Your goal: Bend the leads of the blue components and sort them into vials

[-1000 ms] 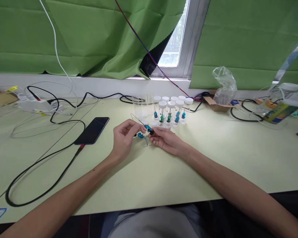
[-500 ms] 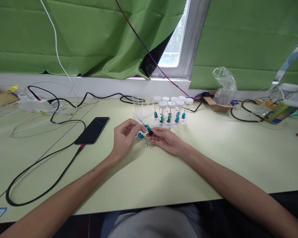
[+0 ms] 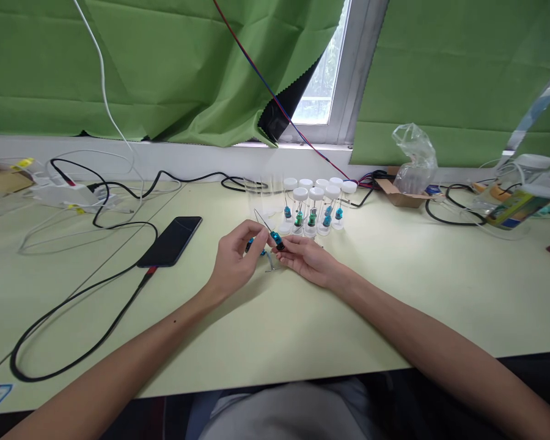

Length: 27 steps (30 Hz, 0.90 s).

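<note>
A small blue-and-black piece with a thin bent wire (image 3: 276,239) is held above the table between both hands. My right hand (image 3: 305,253) pinches its black lower end with thumb and fingertips. Thumb and index finger of my left hand (image 3: 238,253) close in on its upper left side, beside the wire; their exact contact is partly hidden. Behind my left fingers lies another blue-and-black piece (image 3: 249,245), partly covered. A small bent metal part (image 3: 270,263) rests on the table just below the fingertips.
Several clear tubes with white caps (image 3: 316,194), containing blue or green pieces, stand behind my hands. Uncapped clear tubes (image 3: 253,198) are beside them. A phone (image 3: 172,241) on a black cable lies left. A cardboard box (image 3: 401,192) with a plastic bag (image 3: 415,159) stands back right.
The held piece has shifted slightly right, and its wire now points up more steeply. My left hand has moved a little right, uncovering more of the piece behind it. My right hand stays nearly still.
</note>
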Motion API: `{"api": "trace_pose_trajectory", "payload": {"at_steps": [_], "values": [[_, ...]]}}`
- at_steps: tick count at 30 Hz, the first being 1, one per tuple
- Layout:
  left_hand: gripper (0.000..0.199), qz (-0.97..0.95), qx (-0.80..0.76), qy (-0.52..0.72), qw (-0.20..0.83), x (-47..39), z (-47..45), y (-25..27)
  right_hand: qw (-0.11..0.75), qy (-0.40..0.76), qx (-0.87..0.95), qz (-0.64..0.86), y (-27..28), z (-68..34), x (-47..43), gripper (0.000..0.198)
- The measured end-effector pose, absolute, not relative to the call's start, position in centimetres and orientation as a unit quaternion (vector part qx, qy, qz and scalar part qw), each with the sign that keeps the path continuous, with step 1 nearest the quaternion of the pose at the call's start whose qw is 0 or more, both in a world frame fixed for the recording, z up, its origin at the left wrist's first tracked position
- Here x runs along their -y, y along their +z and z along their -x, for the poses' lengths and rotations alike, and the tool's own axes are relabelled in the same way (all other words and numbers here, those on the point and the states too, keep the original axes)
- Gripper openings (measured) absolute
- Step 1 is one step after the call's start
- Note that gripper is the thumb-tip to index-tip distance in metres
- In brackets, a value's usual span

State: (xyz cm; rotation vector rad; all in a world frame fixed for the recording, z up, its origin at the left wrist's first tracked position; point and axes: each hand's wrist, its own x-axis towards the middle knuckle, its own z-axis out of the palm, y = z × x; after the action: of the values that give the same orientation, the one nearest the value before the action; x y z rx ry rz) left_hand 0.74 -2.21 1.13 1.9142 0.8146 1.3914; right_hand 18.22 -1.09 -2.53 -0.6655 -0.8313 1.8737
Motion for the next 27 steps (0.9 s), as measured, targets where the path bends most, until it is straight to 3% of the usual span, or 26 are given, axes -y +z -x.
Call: {"api": "trace_pose_trajectory", "payload": {"at_steps": [12, 17, 21, 27], "values": [[0.022, -0.672, -0.334, 0.593, 0.293, 2.2, -1.2, 1.2, 0.485, 0.756, 0.336, 0.285, -2.2, -18.3, 1.2, 0.007], [0.023, -0.632, -0.358, 0.592, 0.347, 1.7, -1.1, 1.5, 0.491, 0.757, 0.332, 0.274, -2.2, -18.3, 1.1, 0.006], [0.038, -0.625, -0.367, 0.537, 0.432, 1.3, -0.9, 1.4, 0.493, 0.758, 0.328, 0.273, -2.3, -18.3, 1.0, 0.006], [0.030, -0.628, -0.335, 0.517, 0.474, 1.4, -0.9, 1.4, 0.495, 0.758, 0.324, 0.276, -2.2, -18.4, 1.1, 0.006]]}}
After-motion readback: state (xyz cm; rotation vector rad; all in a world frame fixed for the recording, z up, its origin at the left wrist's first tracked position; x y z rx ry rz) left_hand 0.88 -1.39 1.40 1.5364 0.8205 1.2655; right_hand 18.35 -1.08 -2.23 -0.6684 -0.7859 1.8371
